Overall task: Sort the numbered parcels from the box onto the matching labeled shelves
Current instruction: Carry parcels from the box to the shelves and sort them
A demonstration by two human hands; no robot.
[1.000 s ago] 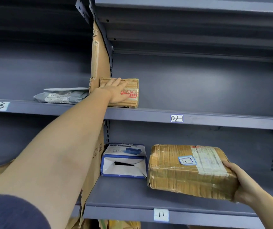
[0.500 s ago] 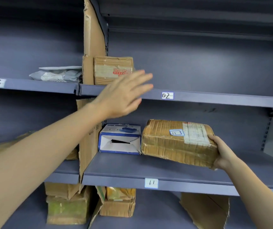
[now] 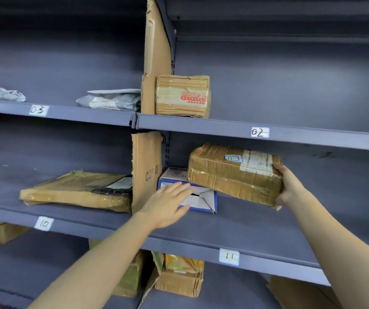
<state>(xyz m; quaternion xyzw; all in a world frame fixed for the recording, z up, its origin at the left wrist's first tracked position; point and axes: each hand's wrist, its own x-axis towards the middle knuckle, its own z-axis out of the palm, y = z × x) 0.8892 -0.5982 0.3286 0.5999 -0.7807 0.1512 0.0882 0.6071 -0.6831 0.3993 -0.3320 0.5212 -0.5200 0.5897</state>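
Note:
My right hand (image 3: 290, 186) grips the right end of a taped brown parcel marked 11 (image 3: 230, 177), held tilted above the shelf labelled 11 (image 3: 229, 256), its left end over a blue and white box (image 3: 201, 200). My left hand (image 3: 170, 204) is open, fingers spread, at the front of that blue and white box. A small taped brown parcel (image 3: 182, 95) stands on the shelf labelled 02 (image 3: 260, 132), against the cardboard divider (image 3: 155, 63).
A flat brown parcel (image 3: 74, 190) lies on the shelf labelled 10 (image 3: 43, 223). Grey mailer bags (image 3: 112, 100) rest on the shelf labelled 03 (image 3: 38, 110). More brown parcels (image 3: 179, 277) sit on the lower shelf. The 11 shelf right of my hand is bare.
My left hand left the small parcel on shelf 02 and dropped to the blue and white box. My right hand lifted the 11 parcel so that its left end overlaps that box.

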